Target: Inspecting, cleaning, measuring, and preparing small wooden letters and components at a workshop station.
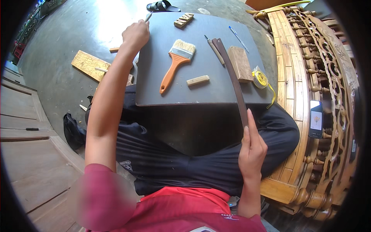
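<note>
Fingers of my right hand (252,149) curl around a long dark strip (232,77) lying across the grey surface (205,89); my left hand (135,34) pinches a white marker (148,16) at its far corner.

At your three o'clock a phone (315,119) lies face up on the slatted wooden bench (290,77), just beside its carved rail. Its upright, rectangular screen is lit white with a small orange shape in the middle, framed in black.
</note>
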Demonstrator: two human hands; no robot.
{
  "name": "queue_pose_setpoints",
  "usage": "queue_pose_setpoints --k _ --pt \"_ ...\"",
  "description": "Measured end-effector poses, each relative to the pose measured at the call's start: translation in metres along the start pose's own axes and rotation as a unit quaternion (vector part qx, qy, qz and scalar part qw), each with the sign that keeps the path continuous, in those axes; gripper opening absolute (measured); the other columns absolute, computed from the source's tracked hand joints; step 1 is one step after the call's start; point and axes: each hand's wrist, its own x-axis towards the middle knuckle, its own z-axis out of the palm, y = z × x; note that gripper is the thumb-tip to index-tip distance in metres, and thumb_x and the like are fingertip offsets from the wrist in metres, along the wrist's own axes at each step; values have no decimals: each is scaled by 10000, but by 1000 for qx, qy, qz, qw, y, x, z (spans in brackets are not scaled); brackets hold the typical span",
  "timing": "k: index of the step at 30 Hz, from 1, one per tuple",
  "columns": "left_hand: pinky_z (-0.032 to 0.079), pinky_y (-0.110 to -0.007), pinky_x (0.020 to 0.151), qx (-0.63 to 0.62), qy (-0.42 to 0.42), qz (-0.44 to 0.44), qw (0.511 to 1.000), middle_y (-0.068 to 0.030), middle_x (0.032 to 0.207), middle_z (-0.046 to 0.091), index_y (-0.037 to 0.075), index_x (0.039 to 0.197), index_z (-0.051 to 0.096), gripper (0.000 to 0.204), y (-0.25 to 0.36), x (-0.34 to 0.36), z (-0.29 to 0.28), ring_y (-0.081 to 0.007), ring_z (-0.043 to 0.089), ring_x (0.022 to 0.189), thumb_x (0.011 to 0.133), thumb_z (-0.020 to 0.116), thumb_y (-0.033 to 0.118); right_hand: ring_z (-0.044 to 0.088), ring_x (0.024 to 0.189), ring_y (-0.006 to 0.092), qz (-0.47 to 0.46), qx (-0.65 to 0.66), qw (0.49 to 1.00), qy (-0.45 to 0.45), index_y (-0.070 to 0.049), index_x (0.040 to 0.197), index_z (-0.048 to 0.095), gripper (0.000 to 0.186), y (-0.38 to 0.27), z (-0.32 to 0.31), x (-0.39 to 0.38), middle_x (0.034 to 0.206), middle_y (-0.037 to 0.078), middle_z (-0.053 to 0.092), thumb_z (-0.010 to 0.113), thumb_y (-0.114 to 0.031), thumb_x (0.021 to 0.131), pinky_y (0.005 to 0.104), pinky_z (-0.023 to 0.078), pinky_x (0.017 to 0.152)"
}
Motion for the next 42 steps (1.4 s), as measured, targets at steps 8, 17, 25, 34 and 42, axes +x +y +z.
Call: queue_pose_setpoints --k 8,17,25,34,42 --pt "529 -506 851 -193 -41 70 978 -258 922 733 -19 1198 648 462 56 -67 -45 -416 722 881 1129 479 406 617 580 295 -73 -168 982 38 -81 1515 595 474 25 22 50 649 112 583 633 -112 1043 446 491 580" --pt "543 -472 906 -242 -102 164 951 -301 1013 739 -22 1296 610 400 119 -104 -26 -441 724 957 1101 535 319 704 785 293 -49 -265 962 -49 -129 1525 556 488 19 45 85 877 115 641 631 -208 1049 442 577 687" --pt "568 -444 874 -301 -52 254 918 -223 1103 765 -4 1352 630 514 119 -121 -34 -367 727 913 1068 624 424 675 1006 357 -2 -237 970 -61 -197 1554 543 522 24 46 78 1115 163 612 636 -236 1042 489 574 821" --pt "522 -502 815 -55 -85 81 992 -232 936 718 -4 935 628 452 78 -175 -64 -404 695 917 1013 682 438 564 1142 324 -80 -228 970 1 -133 1494 577 581 10 55 82 1249 150 564 745 -228 946 445 510 989" --pt "533 -508 786 -114 -51 100 987 -242 869 722 -27 935 631 399 71 -176 -58 -441 701 851 1020 669 361 566 1122 273 -184 -114 976 -2 -136 1452 614 538 -14 65 82 1192 94 578 749 -204 936 433 451 969"
